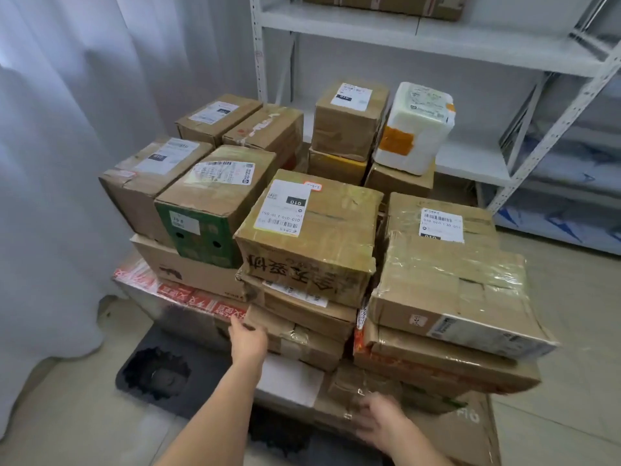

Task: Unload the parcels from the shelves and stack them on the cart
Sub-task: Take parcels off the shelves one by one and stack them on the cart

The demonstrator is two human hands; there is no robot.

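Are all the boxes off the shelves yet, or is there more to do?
Nearly done, it seems. The cart's pile of parcels is several layers high, and the lower shelf behind it shows bare board. In hand: the left hand touches a low box, and the right hand rests on the bottom box. Left: one cardboard parcel on the top shelf.

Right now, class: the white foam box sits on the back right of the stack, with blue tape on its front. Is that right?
Not quite. The head view shows the white foam box at the stack's back right, but its tape is orange, not blue.
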